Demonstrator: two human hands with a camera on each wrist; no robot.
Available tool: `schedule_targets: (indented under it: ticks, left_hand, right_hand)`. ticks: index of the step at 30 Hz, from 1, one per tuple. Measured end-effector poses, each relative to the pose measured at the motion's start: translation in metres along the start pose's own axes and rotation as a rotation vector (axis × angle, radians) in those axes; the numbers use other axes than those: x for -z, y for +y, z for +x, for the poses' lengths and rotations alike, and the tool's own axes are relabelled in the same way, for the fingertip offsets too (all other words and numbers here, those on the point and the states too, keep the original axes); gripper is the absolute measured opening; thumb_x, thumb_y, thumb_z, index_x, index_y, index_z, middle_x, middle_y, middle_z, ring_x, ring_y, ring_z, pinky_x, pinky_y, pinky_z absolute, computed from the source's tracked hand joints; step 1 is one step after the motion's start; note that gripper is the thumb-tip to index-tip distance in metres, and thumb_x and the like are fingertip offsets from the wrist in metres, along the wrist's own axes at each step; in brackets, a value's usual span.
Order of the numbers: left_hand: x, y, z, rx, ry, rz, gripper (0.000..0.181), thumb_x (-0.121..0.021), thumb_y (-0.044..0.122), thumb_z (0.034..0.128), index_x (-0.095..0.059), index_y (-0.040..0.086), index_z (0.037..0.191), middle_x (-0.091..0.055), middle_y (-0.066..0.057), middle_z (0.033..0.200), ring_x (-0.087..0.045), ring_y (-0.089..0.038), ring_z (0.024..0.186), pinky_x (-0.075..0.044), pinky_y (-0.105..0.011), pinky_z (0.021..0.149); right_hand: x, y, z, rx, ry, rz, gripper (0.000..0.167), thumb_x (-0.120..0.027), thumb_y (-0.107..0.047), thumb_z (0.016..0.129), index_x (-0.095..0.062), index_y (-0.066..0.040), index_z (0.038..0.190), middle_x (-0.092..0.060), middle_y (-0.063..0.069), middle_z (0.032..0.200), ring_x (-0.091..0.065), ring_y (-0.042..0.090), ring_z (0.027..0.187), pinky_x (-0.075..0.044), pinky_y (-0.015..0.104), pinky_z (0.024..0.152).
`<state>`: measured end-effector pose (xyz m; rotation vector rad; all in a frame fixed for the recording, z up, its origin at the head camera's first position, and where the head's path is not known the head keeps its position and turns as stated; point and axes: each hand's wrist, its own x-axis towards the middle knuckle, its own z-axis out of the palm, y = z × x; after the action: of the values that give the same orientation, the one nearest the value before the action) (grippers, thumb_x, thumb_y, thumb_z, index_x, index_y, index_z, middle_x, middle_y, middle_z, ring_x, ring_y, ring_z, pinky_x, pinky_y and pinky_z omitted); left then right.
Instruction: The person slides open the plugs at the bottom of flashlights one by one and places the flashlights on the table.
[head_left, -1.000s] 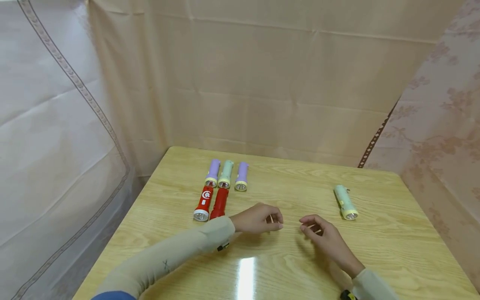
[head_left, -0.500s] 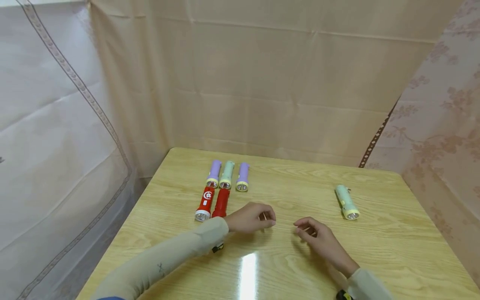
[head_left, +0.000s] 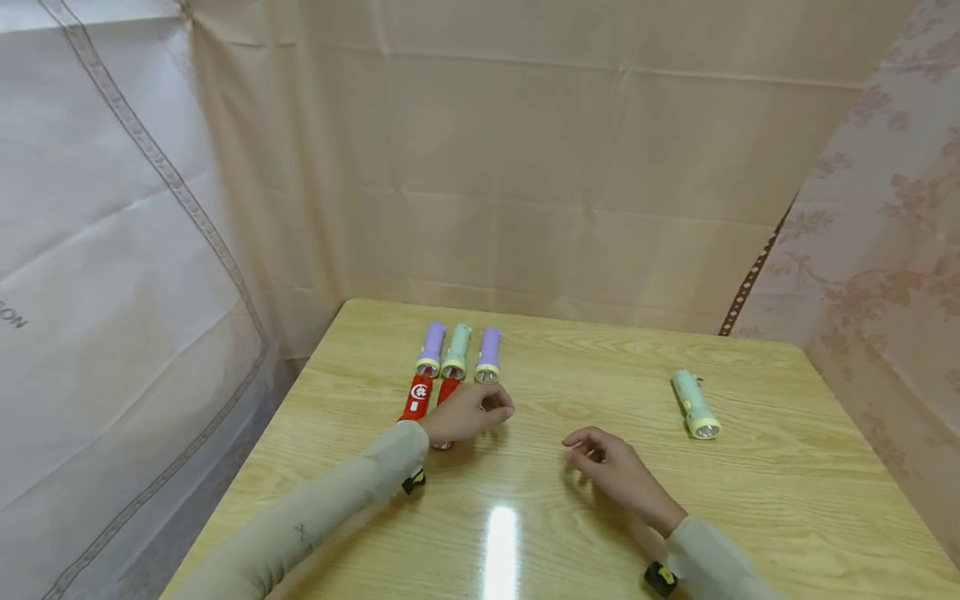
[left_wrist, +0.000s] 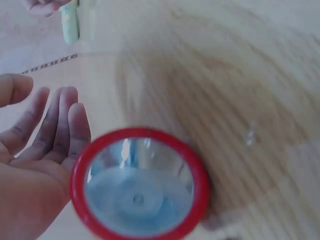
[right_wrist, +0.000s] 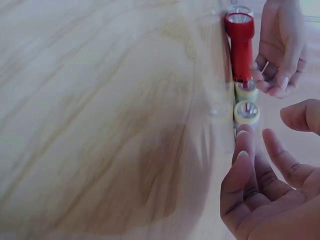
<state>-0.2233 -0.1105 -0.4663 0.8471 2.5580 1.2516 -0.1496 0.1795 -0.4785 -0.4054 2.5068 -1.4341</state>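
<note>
My left hand (head_left: 467,412) is above the plain red flashlight (head_left: 448,389), hiding part of it, with loosely bent fingers and nothing held. In the left wrist view that flashlight's round red-rimmed lens (left_wrist: 139,192) sits beside the palm. To its left lies a red flashlight with a white emblem (head_left: 417,397), partly covered by the wrist. Behind them lie a purple flashlight (head_left: 432,344), a green one (head_left: 457,347) and another purple one (head_left: 490,350). My right hand (head_left: 621,473) hovers over the table's middle, fingers relaxed and holding nothing.
A single green flashlight (head_left: 693,403) lies at the right of the wooden table (head_left: 780,467). Beige cloth (head_left: 487,167) hangs behind the table's far edge. A bright reflection shows on the tabletop near the front.
My left hand has moved left and slightly away from me, from beside the red flashlights to over the plain one. My right hand has drifted left. The flashlights stay in place.
</note>
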Motion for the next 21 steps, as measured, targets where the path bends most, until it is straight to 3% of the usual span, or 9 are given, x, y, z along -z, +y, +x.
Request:
schedule_targets:
  ticks: [6,11,16,21]
  left_hand:
    - [0.021,-0.009,0.0,0.016,0.093,-0.001,0.008,-0.066,0.017,0.1021,-0.071,0.01,0.102,-0.069,0.006,0.091,-0.063,-0.009,0.085,-0.054,-0.029,0.078]
    - [0.042,-0.024,0.001,0.079,0.155,0.011,0.011,-0.067,0.016,0.1016,-0.071,0.006,0.105,-0.07,0.001,0.093,-0.062,-0.013,0.086,-0.053,-0.03,0.079]
    - [0.06,-0.037,-0.001,0.159,0.181,-0.008,0.017,-0.066,0.016,0.1019,-0.071,0.002,0.11,-0.07,-0.001,0.097,-0.063,-0.018,0.092,-0.054,-0.035,0.084]
    - [0.073,-0.039,-0.005,0.196,0.203,0.02,0.013,-0.066,0.018,0.1022,-0.07,0.007,0.108,-0.07,-0.001,0.098,-0.063,-0.019,0.093,-0.054,-0.036,0.084]
  right_hand:
    - [-0.011,-0.008,0.009,-0.01,-0.037,0.038,0.026,-0.062,-0.022,0.105,-0.064,-0.005,0.125,-0.07,0.011,0.101,-0.063,0.027,0.083,-0.051,0.03,0.064]
    - [-0.025,-0.014,0.019,-0.035,-0.043,0.073,0.025,-0.06,-0.019,0.104,-0.064,-0.005,0.125,-0.071,0.01,0.1,-0.061,0.026,0.08,-0.049,0.028,0.06]
    - [-0.041,-0.022,0.026,-0.035,-0.05,0.09,0.025,-0.061,-0.018,0.104,-0.064,-0.003,0.123,-0.071,0.01,0.097,-0.063,0.025,0.079,-0.049,0.029,0.062]
    - [-0.057,-0.028,0.029,-0.037,-0.077,0.123,0.024,-0.061,-0.016,0.103,-0.064,-0.002,0.123,-0.071,0.011,0.095,-0.064,0.025,0.073,-0.052,0.032,0.06]
